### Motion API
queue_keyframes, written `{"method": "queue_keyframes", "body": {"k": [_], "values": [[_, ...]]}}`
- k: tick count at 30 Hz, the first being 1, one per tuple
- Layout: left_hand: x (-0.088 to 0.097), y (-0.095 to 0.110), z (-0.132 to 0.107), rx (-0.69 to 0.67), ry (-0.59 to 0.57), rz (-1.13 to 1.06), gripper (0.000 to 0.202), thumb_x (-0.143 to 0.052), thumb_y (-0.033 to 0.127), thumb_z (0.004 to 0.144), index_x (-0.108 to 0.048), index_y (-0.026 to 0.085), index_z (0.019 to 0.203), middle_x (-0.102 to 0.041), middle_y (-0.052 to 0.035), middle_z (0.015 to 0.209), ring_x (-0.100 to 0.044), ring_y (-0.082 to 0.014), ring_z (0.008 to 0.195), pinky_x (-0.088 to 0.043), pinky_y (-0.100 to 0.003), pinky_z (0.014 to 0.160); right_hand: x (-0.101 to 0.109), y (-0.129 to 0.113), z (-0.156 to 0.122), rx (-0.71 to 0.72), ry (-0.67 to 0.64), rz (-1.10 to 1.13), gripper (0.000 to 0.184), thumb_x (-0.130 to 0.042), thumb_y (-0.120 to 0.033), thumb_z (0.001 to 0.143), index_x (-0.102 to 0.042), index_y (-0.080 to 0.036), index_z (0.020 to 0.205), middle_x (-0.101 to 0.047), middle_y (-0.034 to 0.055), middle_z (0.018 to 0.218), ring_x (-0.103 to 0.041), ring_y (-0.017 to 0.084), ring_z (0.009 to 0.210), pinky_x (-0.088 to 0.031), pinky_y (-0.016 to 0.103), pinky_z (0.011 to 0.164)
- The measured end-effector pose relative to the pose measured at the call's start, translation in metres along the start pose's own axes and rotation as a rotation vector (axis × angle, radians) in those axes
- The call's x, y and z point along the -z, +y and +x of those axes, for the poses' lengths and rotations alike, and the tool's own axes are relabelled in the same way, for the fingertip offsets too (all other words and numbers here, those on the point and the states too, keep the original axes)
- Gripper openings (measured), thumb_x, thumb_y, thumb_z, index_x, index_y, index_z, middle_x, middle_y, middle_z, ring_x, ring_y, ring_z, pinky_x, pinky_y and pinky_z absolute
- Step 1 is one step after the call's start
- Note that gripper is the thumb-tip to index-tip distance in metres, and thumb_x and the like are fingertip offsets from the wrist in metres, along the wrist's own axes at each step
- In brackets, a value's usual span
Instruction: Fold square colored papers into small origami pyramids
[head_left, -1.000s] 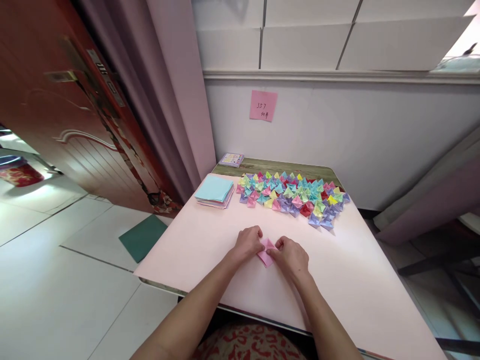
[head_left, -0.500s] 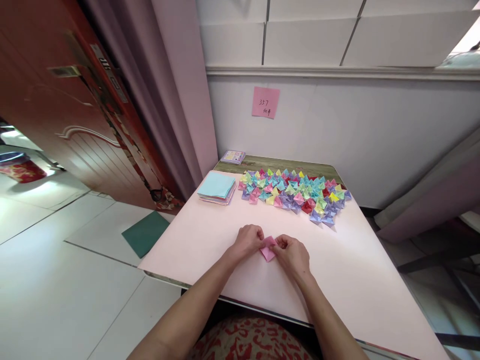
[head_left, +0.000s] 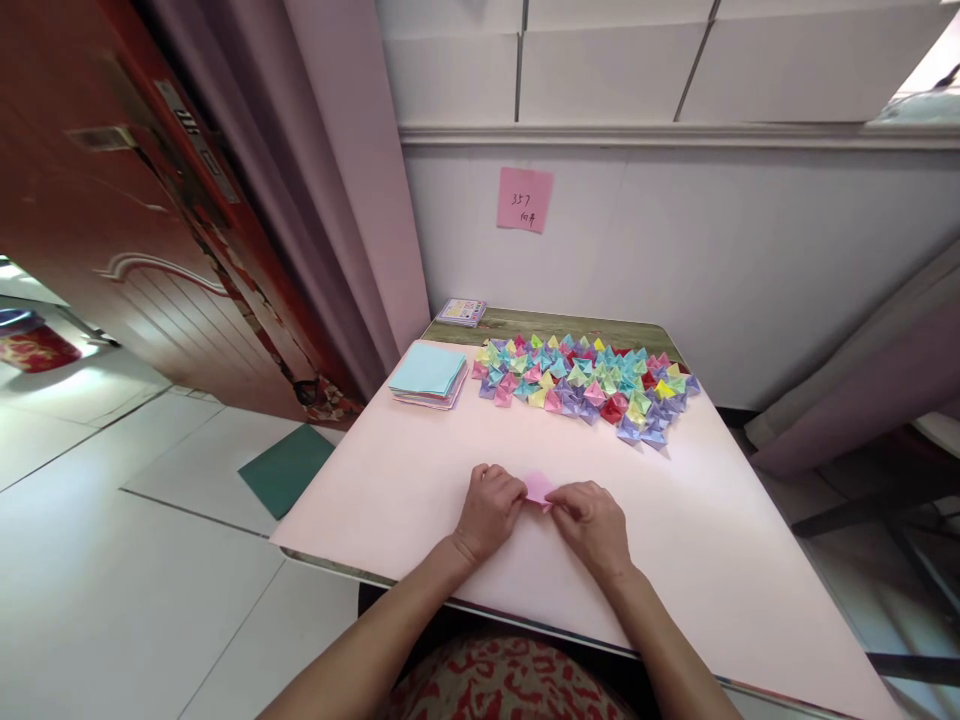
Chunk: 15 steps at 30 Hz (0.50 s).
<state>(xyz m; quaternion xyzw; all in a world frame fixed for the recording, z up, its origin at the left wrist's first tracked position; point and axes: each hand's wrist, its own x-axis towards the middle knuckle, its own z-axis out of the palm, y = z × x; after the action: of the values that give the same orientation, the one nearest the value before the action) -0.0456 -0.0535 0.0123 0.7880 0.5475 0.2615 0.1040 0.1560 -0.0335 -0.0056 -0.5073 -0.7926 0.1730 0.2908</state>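
A small folded piece of pink origami paper [head_left: 538, 487] is held between my two hands, low over the front middle of the table. My left hand [head_left: 491, 507] pinches its left corner, fingers curled. On the other side my right hand [head_left: 592, 520] grips the right edge between thumb and fingers. Part of the paper is hidden behind the fingertips. Beyond the hands lie several small folded paper pieces [head_left: 581, 385] in many colours, grouped closely together. A stack of square paper sheets [head_left: 429, 370], light blue on top, sits to their left.
The table [head_left: 420, 480] has a pale pink cover. Small printed packs [head_left: 462, 312] lie at its back left corner. A pink note [head_left: 525, 200] is stuck on the wall. On the floor at left is a dark green square [head_left: 286, 470], near a red door [head_left: 150, 250].
The pink paper has turned from a diamond facing me to a flatter, tilted shape. Both hands have shifted their grip to its lower sides. The view has moved slightly.
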Motion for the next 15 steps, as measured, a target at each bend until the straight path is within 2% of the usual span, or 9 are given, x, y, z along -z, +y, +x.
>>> {"method": "queue_keyframes", "body": {"k": [3, 6, 10, 12, 15], "values": [[-0.001, 0.001, 0.001, 0.127, 0.018, -0.103, 0.008, -0.057, 0.018, 0.083, -0.062, 0.023, 0.087, -0.065, -0.0020, 0.079, -0.055, -0.0203, 0.085, -0.034, -0.038, 0.086, 0.002, -0.002, 0.004, -0.162, -0.046, 0.083, 0.018, -0.058, -0.038, 0.083, -0.073, -0.031, 0.089, -0.073, 0.0005, 0.084, -0.063, 0.021, 0.082, -0.044, 0.030, 0.070], [-0.002, 0.003, 0.008, 0.238, 0.035, -0.149, 0.006, -0.059, 0.020, 0.082, -0.061, 0.022, 0.087, -0.065, 0.0001, 0.077, -0.056, -0.0198, 0.083, -0.036, -0.036, 0.084, 0.007, -0.009, 0.013, -0.310, -0.062, 0.124, 0.020, -0.058, -0.043, 0.082, -0.070, -0.030, 0.091, -0.071, -0.0013, 0.077, -0.063, 0.019, 0.071, -0.042, 0.027, 0.059], [-0.005, 0.005, 0.013, 0.325, 0.047, -0.116, 0.002, -0.061, 0.021, 0.080, -0.060, 0.022, 0.081, -0.064, 0.0003, 0.075, -0.056, -0.0205, 0.080, -0.037, -0.035, 0.078, 0.004, -0.018, 0.019, -0.387, -0.010, 0.051, 0.018, -0.057, -0.043, 0.080, -0.064, -0.027, 0.075, -0.068, -0.0020, 0.072, -0.061, 0.017, 0.064, -0.035, 0.025, 0.052], [-0.007, 0.006, 0.014, 0.311, 0.051, -0.065, 0.004, -0.062, 0.019, 0.080, -0.059, 0.021, 0.083, -0.063, -0.0008, 0.077, -0.055, -0.0211, 0.081, -0.038, -0.035, 0.076, -0.001, -0.019, 0.019, -0.382, 0.026, 0.001, 0.019, -0.057, -0.043, 0.079, -0.062, -0.026, 0.073, -0.068, -0.0012, 0.074, -0.060, 0.017, 0.067, -0.034, 0.025, 0.052], [-0.011, 0.009, 0.012, 0.161, 0.063, 0.056, 0.009, -0.054, 0.014, 0.085, -0.060, 0.020, 0.089, -0.063, -0.0048, 0.088, -0.053, -0.0222, 0.086, -0.040, -0.036, 0.077, -0.006, -0.019, 0.020, -0.381, 0.042, -0.037, 0.018, -0.057, -0.043, 0.079, -0.061, -0.026, 0.074, -0.067, -0.0010, 0.077, -0.060, 0.017, 0.069, -0.032, 0.025, 0.052]]}}
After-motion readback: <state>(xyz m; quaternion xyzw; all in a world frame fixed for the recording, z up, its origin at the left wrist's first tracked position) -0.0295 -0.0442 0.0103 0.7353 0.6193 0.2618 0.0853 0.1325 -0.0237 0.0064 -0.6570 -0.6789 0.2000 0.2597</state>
